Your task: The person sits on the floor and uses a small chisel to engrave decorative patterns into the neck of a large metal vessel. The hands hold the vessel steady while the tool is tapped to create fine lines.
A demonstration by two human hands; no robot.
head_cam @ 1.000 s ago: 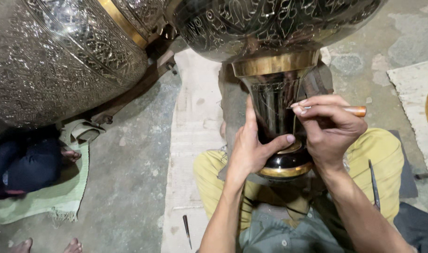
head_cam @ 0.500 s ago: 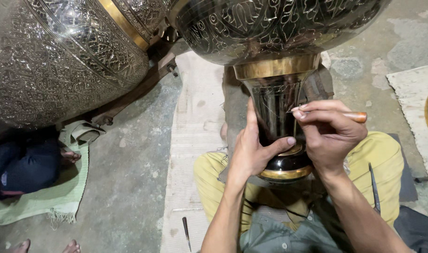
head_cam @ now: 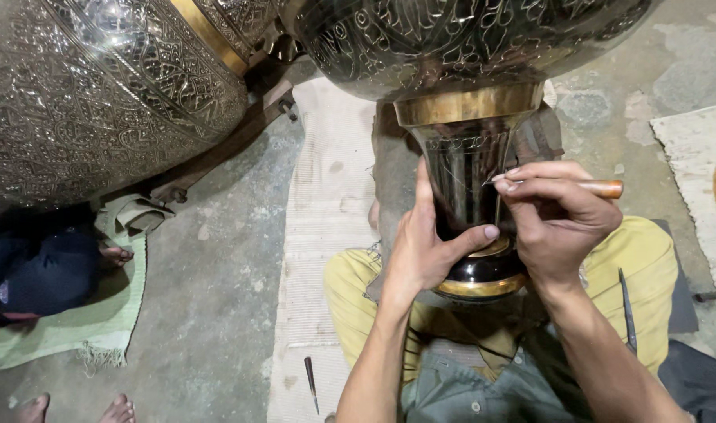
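Left hand: the left hand (head_cam: 427, 252) is pressed against the dark polished metal vase neck (head_cam: 467, 196), index finger pointing up along its side, thumb stretched across the front, the other fingers curled behind.
Right hand: the right hand (head_cam: 557, 218) has its fingertips pressed together, pinching a thin engraving tool with an orange wooden handle (head_cam: 596, 188); the tip touches the neck just below the brass band (head_cam: 467, 104).
Vessel: the neck belongs to a large engraved silver-coloured metal vessel (head_cam: 459, 39), held over the person's lap in yellow trousers (head_cam: 354, 282); what is inside cannot be seen.
Second vessel: another large engraved metal urn (head_cam: 99, 86) lies at upper left, its inside hidden.
Floor: a pale woven mat (head_cam: 326, 204), a small dark chisel (head_cam: 312, 381) on it, a long dark tool (head_cam: 626, 309) on the right thigh, a green cloth (head_cam: 76, 329) at left, and someone's bare toes (head_cam: 76, 410) at the bottom edge.
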